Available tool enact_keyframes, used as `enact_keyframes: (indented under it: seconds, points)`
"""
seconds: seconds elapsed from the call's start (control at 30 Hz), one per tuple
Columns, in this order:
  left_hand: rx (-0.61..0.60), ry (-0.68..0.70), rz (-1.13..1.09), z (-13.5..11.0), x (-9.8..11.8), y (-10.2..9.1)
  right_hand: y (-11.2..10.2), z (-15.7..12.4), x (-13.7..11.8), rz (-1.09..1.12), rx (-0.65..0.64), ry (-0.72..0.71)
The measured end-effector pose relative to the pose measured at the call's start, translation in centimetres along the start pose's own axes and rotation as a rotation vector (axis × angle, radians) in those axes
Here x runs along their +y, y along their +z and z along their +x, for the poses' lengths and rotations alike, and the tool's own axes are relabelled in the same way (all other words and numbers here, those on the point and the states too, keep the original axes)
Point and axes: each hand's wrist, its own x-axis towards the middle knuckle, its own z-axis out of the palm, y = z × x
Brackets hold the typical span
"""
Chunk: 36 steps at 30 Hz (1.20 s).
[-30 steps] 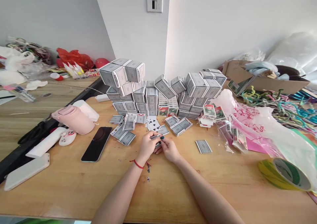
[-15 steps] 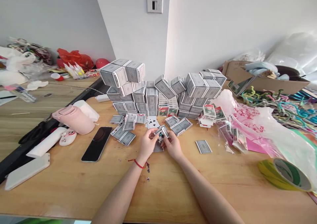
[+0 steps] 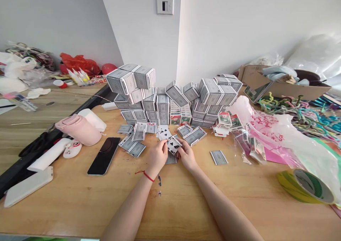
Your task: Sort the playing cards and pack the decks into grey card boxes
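Observation:
Between both hands, face up and tilted, is a playing card [image 3: 174, 144] with black club marks. My left hand [image 3: 157, 157] pinches its left edge, and my right hand [image 3: 187, 156] grips its right side; whether more cards lie under it I cannot tell. Below the hands, a grey-backed card [image 3: 171, 158] lies on the table, partly covered. Just beyond is a face-up club card [image 3: 163, 132]. Folded grey cards lie to the left [image 3: 133, 147] and right [image 3: 195, 136]. Behind them rises a structure of grey card blocks [image 3: 162, 108].
A black phone [image 3: 103, 156], a pink bottle [image 3: 78, 129] and a white power bank [image 3: 28, 186] lie left. A single grey card [image 3: 218, 157], card boxes [image 3: 225, 119], a plastic bag [image 3: 277, 127] and yellow tape [image 3: 290, 186] are on the right.
The held card has turned from an edge-on, folded look to showing its club face upward. My left fingers have shifted to its left edge. The cards around have stayed put.

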Motion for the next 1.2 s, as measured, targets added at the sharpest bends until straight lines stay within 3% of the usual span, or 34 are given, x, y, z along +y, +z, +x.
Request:
enact_keyframes:
  seconds: [0.1,0.2,0.4,0.57,0.73,0.87,1.0,1.2]
  points:
    - [-0.025,-0.024,-0.021,0.0,0.3,-0.3,-0.1,0.2,-0.4,0.108,0.09,-0.005]
    - [-0.059,-0.014,-0.054,0.0,0.8,-0.6,-0.3,0.4,-0.5,0.151,0.088,0.028]
    - [-0.031,0.123,-0.158,0.2,1.7,-1.0,-0.4,0.2,-0.3,0.179,-0.075,0.048]
    - [-0.01,0.143,-0.196,0.2,1.7,-1.2,-0.1,-0.4,-0.8,0.37,-0.236,0.18]
    - [-0.008,0.145,-0.18,0.1,1.8,-1.2,-0.1,-0.5,-1.4,0.448,-0.287,0.236]
    - [-0.045,0.222,-0.214,0.2,1.7,-1.1,-0.2,-0.4,-1.2,0.478,-0.327,0.269]
    - [-0.067,0.231,-0.197,0.1,1.5,-1.1,-0.1,-0.2,-1.1,0.455,-0.327,0.288]
    - [-0.001,0.203,-0.128,0.0,1.7,-1.2,0.1,-0.1,-1.1,0.439,-0.238,0.275]
